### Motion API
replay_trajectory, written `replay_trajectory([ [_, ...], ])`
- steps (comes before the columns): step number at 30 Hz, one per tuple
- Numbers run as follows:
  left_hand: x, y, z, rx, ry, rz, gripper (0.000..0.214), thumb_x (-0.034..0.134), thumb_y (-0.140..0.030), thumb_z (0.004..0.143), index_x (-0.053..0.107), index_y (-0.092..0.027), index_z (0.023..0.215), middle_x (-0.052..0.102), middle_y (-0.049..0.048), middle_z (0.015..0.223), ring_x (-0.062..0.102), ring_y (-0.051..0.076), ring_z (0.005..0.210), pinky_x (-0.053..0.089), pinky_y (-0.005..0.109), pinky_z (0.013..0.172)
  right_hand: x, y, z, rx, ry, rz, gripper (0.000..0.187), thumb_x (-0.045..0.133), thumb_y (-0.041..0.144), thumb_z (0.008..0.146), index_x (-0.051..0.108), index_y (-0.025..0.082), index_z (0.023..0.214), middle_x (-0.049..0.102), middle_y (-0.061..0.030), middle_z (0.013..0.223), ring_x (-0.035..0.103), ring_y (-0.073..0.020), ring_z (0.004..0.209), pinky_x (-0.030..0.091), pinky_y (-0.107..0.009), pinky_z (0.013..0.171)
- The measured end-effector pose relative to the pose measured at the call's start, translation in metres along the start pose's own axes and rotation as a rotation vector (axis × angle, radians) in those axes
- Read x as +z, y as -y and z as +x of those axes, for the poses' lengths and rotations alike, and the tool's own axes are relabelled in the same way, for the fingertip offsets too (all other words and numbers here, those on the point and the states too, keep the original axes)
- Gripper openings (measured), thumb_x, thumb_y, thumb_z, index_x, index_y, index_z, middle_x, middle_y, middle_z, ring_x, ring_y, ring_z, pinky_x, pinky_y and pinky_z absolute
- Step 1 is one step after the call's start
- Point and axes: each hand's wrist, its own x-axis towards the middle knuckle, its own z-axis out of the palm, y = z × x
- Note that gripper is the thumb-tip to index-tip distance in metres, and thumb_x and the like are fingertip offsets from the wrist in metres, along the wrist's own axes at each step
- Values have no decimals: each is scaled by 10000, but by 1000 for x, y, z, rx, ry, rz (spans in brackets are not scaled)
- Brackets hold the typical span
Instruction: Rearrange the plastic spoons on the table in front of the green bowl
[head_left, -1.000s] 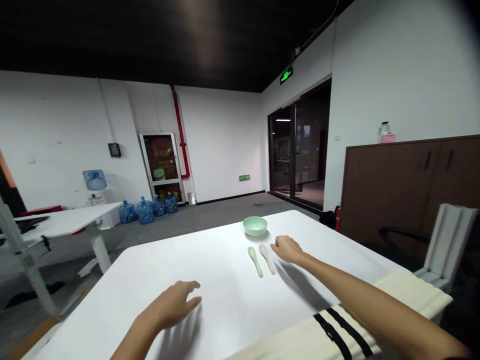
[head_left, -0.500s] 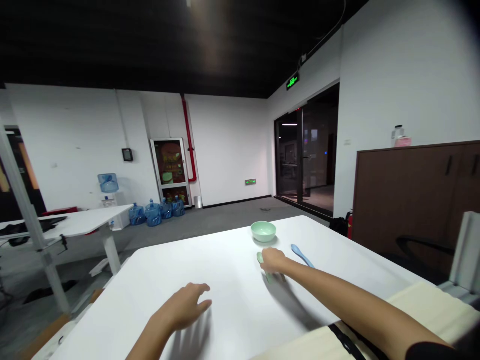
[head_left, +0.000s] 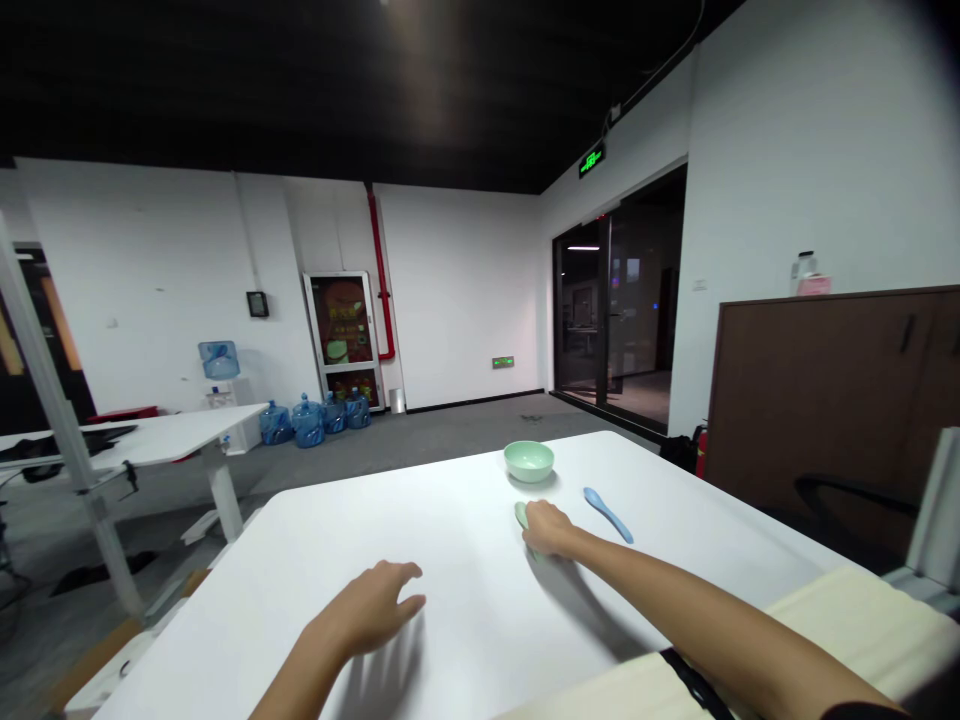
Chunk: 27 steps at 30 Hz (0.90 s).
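The right grip (head_left: 547, 527) is lowered over a green spoon (head_left: 521, 515), its fingers curled down towards the desk (head_left: 315, 530); the fingertips are hidden behind the back of the hand, so I cannot tell whether they are pinching the handle or merely resting on it. The spoon's rounded end pokes out just to the left of that grip, and a little more green shows right below it. Directly beyond the right grip, near but not touching it, sits a light green bowl (head_left: 529, 458), upright. Just to the right of the same grip lies a blue spoon (head_left: 608, 515), rounded end pointing away from the person and handle slanting back towards the right forearm. The left grip (head_left: 379, 600) is well apart, to the left of the right one and nearer the person; its thumb and fingers are spread with nothing between them, and its shadow falls on the desk below. Nearer the person than the right grip, and off to its right, a cream cloth (head_left: 862, 610) lies under the right forearm. Far beyond the left grip, several blue water jugs (head_left: 307, 425) stand on the floor (head_left: 435, 430).
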Motion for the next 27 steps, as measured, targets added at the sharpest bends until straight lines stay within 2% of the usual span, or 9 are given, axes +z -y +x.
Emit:
replay_trajectory([
  [4, 1, 1, 1, -2, 5, 1, 577, 392, -648, 794, 556, -306, 1229, 595, 74, 1241, 551, 280, 1118, 415, 399, 939, -3, 6, -4, -41, -12, -68, 152, 546, 199, 711, 625, 149, 831, 658, -143, 960, 615, -256, 887, 406, -287, 640],
  [8, -1, -2, -1, -8, 5, 1, 571, 397, -640, 795, 555, -306, 1230, 593, 76, 1243, 552, 279, 1115, 418, 402, 936, 2, 12, -3, -102, -50, -85, 112, 531, 215, 727, 618, 156, 767, 675, -119, 865, 619, -239, 869, 390, -308, 762],
  [15, -4, -6, -3, -15, 2, 20, 583, 391, -635, 794, 563, -285, 1227, 599, 86, 1238, 555, 277, 1119, 419, 383, 933, 18, 16, 5, -124, -74, -79, 66, 556, 227, 715, 593, 176, 695, 658, -45, 743, 622, -205, 797, 285, -367, 927],
  [21, -2, -4, -2, -18, 5, 3, 585, 393, -651, 789, 563, -299, 1223, 599, 80, 1235, 558, 279, 1107, 419, 397, 934, 18, 14, 4, -126, -63, -66, 80, 544, 225, 727, 580, 174, 677, 653, -42, 738, 617, -203, 794, 290, -354, 919],
  [27, -2, -4, -1, -11, 13, 4, 585, 398, -637, 794, 558, -286, 1234, 594, 80, 1243, 547, 284, 1124, 410, 397, 947, 9, 11, -1, -113, -63, -85, 111, 529, 244, 750, 609, 167, 759, 670, -101, 837, 606, -236, 862, 353, -333, 826],
])
